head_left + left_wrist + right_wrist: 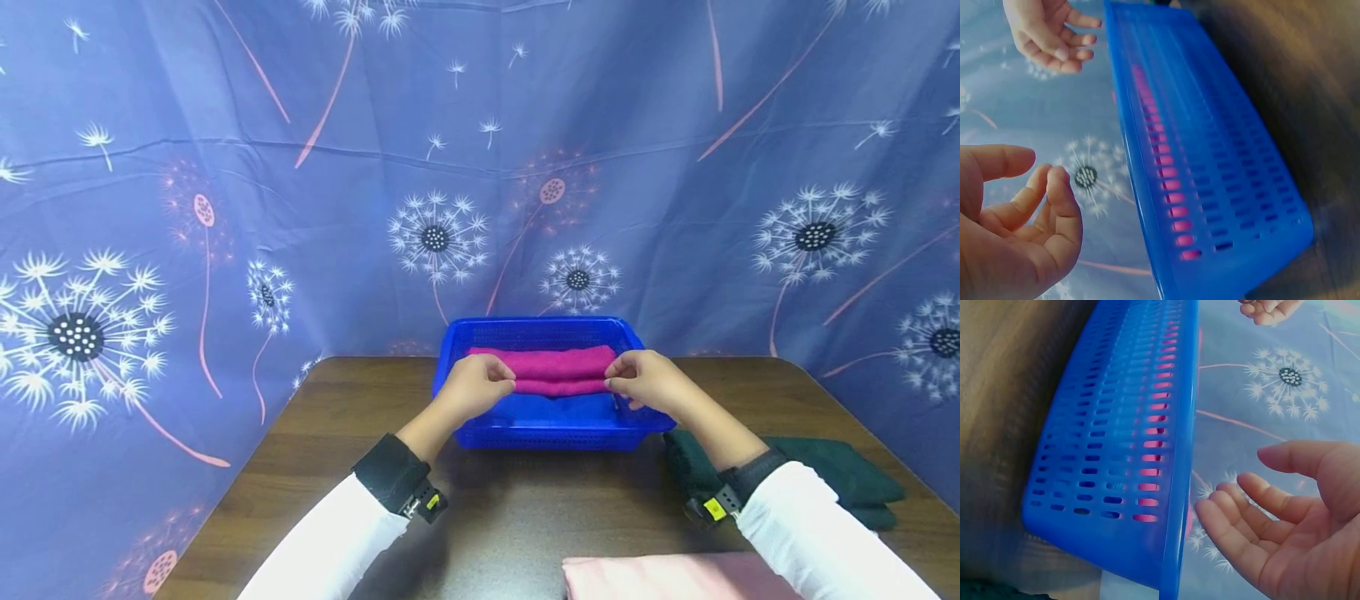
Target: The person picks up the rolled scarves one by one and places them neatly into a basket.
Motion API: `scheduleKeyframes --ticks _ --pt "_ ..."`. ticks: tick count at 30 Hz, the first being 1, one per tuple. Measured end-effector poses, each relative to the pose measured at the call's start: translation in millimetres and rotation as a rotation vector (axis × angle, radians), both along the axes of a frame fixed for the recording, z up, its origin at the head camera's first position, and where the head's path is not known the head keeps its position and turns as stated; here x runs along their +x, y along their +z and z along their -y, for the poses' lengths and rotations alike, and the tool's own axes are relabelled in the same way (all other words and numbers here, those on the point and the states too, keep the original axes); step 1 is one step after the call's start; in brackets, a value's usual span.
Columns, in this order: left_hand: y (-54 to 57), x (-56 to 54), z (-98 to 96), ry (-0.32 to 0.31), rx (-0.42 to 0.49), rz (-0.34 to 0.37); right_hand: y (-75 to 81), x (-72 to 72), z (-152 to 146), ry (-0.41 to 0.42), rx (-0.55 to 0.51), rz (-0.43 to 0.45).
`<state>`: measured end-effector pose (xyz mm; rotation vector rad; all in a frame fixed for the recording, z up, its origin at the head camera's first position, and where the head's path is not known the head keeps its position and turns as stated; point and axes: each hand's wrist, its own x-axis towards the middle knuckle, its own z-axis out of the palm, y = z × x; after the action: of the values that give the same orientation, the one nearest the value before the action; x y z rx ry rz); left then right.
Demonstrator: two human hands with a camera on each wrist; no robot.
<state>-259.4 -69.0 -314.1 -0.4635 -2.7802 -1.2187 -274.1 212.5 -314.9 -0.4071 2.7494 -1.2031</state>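
A folded magenta cloth (558,364) lies lengthwise inside the blue plastic basket (547,440), and its colour shows through the slots in the basket's side (1235,169) in both wrist views. My left hand (474,385) is over the basket at the cloth's left end. At the other end is my right hand (647,379), above the basket's right side. In the left wrist view, my left hand (1029,219) has bent fingers apart from the thumb, with nothing between them. The right wrist view shows my right hand (1291,519) with loosely spread fingers, holding nothing.
The basket stands at the back of a brown wooden table (300,483), before a blue dandelion-print curtain (337,250). A dark green folded cloth (840,471) lies to the right, partly behind my right forearm. A light pink cloth (660,579) lies at the front edge.
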Motion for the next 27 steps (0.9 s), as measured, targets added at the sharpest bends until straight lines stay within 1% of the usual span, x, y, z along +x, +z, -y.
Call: scheduleKeyframes --ticks 4,7,11,16,23,27 --pt "-3.2 13.2 -5.4 -0.066 0.070 0.030 -2.3 8.7 -3 0.007 -0.024 -0.003" --pt "-6.0 22.6 -7.1 -0.104 0.099 0.046 -4.8 15.7 -5 0.016 -0.032 -0.008" --pt "-11.3 34.8 -6.5 -0.131 0.108 0.077 -8.0 27.4 -8 0.025 -0.045 0.008" --pt "-19.5 47.2 -5.9 -0.146 0.121 0.115 -12.0 41.5 -12 0.029 -0.060 0.013" --pt "-34.8 61.6 -4.6 -0.190 0.134 0.150 -20.9 56.4 -13 0.059 -0.081 0.024" --pt "-45.2 70.3 -1.5 -0.204 0.151 0.190 -27.1 62.0 -12 0.090 -0.094 0.035"
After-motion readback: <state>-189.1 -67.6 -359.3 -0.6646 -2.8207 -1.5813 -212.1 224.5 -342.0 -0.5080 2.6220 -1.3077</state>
